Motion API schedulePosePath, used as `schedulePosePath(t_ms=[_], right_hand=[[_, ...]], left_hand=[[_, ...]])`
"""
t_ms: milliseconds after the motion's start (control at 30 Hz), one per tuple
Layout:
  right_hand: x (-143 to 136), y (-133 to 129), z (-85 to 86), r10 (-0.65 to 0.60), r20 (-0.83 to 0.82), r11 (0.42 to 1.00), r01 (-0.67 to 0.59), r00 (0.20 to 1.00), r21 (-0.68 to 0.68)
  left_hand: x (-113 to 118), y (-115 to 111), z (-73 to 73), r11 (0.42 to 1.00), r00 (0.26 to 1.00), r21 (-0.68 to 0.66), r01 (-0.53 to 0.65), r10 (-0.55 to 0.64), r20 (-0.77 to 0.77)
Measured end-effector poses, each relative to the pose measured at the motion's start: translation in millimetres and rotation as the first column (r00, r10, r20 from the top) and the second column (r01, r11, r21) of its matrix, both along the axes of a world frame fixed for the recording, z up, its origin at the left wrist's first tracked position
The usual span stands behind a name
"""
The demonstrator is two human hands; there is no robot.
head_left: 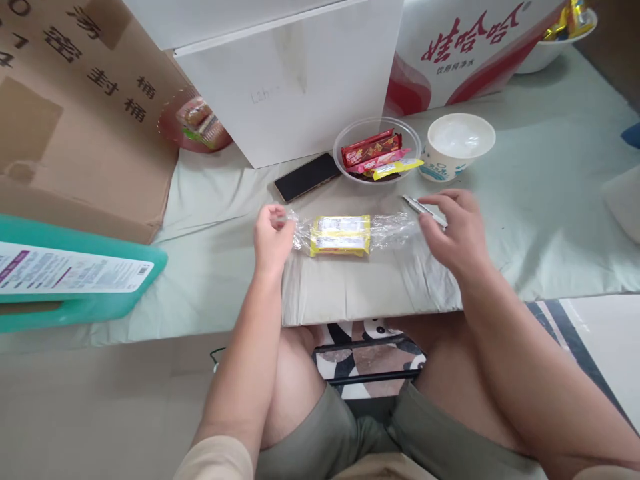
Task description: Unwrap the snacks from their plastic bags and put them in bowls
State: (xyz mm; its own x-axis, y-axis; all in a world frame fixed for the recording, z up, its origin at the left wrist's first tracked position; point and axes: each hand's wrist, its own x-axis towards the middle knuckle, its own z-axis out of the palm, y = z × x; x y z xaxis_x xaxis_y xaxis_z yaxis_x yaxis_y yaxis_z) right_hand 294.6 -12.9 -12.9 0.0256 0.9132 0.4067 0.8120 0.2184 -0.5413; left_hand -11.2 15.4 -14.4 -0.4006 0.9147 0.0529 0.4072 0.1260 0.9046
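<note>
- Two hands show in the head view, well apart over the bench point(540, 220): left hand point(273, 239) on one side, right hand point(457, 230) on the other, and look what sits between them, a yellow packet point(341, 233)!
- Left hand first: thumb and fingertips pinch together on one end of the clear wrap point(393, 230), the film bunching right at the fingertips.
- Over to the right hand: thumb and fingers lie to either side of a slim silver tool point(413, 203), a craft knife by the look of it. There's blur on those fingers, so whether the grip is firm, I cannot tell.
- And here's the relation that counts: the packet lies flat inside its wrap, long axis running left to right, almost dead in line from one hand to the other.
- Who's nearer? Left hand, easily, just beside the packet's left edge! The right sits farther off, with a loose tail of wrap reaching toward its thumb; touching or not, hard to say.
- Watch the tool's angle: it slants, its far tip up and to the left, just beyond that tail of film and short of the clear bowl point(411, 145).
- Behind the action: a dark phone point(307, 179), the bowl with its wrapped snacks point(373, 150), a paper tub point(443, 163) to its right, and a white box point(300, 93) at the back.
</note>
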Motion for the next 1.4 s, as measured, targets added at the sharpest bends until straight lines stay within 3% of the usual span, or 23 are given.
schedulePosePath(t_ms=[100, 167, 233, 333, 467, 533, 633, 800, 900, 967, 1033, 1067, 1100, 1133, 1200, 1233, 1300, 1367, 1400], right_hand=[[-20.8, -6.2, 4.1, 0.26, 0.073, 0.966, -0.259, 0.963, -0.027], [-29.8, -3.4, 0.1, 0.292, 0.136, 0.955, -0.281, 0.947, -0.099], [-31.9, 4.9, -5.6, 0.244, 0.165, 0.964, -0.221, 0.956, -0.145], [-27.8, 18.0, -7.6, 0.164, 0.136, 0.984, -0.153, 0.977, -0.09], [-33.7, 13.0, 4.0, -0.054, 0.096, 0.977, 0.033, 0.994, 0.209], [-46.6, 1.9, 8.9, 0.054, 0.137, 0.96, -0.089, 0.989, 0.264], [-68.5, -11.1, 8.6, 0.331, 0.26, 0.919, -0.373, 0.907, 0.132], [-72.4, -11.3, 0.3, 0.398, 0.323, 0.917, -0.383, 0.858, -0.114], [-63.1, -12.6, 2.1, 0.468, 0.335, 0.884, -0.424, 0.818, -0.198], [-59.8, -17.2, 7.4, 0.498, 0.336, 0.866, -0.437, 0.799, -0.245], [-59.1, -24.0, 13.8, 0.533, 0.311, 0.837, -0.436, 0.787, -0.33], [-59.3, -27.6, 16.7, 0.562, 0.284, 0.807, -0.44, 0.777, -0.393], [-59.5, -31.2, 19.2, 0.598, 0.25, 0.765, -0.449, 0.761, -0.462], [-59.8, -34.5, 21.0, 0.637, 0.21, 0.713, -0.463, 0.742, -0.526], [-60.2, -39.8, 22.7, 0.688, 0.117, 0.628, -0.507, 0.717, -0.59], [-60.6, -41.4, 22.9, 0.691, 0.067, 0.618, -0.539, 0.72, -0.572], [-62.5, -42.1, 22.4, 0.623, -0.025, 0.704, -0.575, 0.782, -0.417], [-66.1, -38.3, 20.6, 0.499, -0.093, 0.84, -0.507, 0.862, -0.194], [-68.5, -34.7, 19.1, 0.452, -0.107, 0.88, -0.462, 0.886, -0.111]], left_hand=[[-5.6, -4.8, 6.2, 0.957, 0.93, 0.022, 0.289, -0.276, -0.243], [-8.3, -8.1, 10.9, 0.877, 0.83, -0.093, 0.472, -0.477, -0.291], [-10.6, -10.3, 14.3, 0.845, 0.802, -0.223, 0.486, -0.532, -0.272], [-12.5, -11.1, 16.9, 0.886, 0.858, -0.279, 0.369, -0.441, -0.264], [-6.9, -12.0, 20.1, 0.934, 0.898, -0.118, 0.337, -0.357, -0.258], [-1.5, -13.2, 21.5, 0.938, 0.911, -0.054, 0.342, -0.346, -0.226], [3.1, -11.6, 19.3, 0.948, 0.94, -0.046, 0.314, -0.317, -0.123], [-9.3, 7.3, 0.7, 0.993, 0.993, -0.034, 0.109, -0.11, -0.037], [-20.6, 16.2, -4.8, 0.994, 0.995, -0.052, 0.099, -0.1, -0.011], [-21.8, 13.1, 2.1, 0.999, 0.994, -0.006, 0.043, -0.044, -0.103], [-14.6, 2.5, 17.1, 0.99, 0.958, 0.14, -0.024, 0.062, -0.28], [-7.8, -4.4, 26.0, 0.975, 0.931, 0.223, 0.0, 0.082, -0.356], [0.5, -11.4, 34.4, 0.96, 0.917, 0.266, 0.084, 0.03, -0.397], [9.9, -17.8, 41.4, 0.946, 0.904, 0.235, 0.223, -0.111, -0.413], [28.3, -26.7, 49.0, 0.871, 0.802, 0.018, 0.492, -0.445, -0.399], [35.6, -29.0, 49.5, 0.826, 0.741, -0.079, 0.558, -0.538, -0.402], [43.5, -30.5, 45.9, 0.768, 0.648, -0.228, 0.599, -0.632, -0.425], [42.7, -30.8, 40.3, 0.762, 0.608, -0.296, 0.576, -0.641, -0.468], [40.2, -31.2, 37.8, 0.762, 0.595, -0.319, 0.563, -0.642, -0.483]])
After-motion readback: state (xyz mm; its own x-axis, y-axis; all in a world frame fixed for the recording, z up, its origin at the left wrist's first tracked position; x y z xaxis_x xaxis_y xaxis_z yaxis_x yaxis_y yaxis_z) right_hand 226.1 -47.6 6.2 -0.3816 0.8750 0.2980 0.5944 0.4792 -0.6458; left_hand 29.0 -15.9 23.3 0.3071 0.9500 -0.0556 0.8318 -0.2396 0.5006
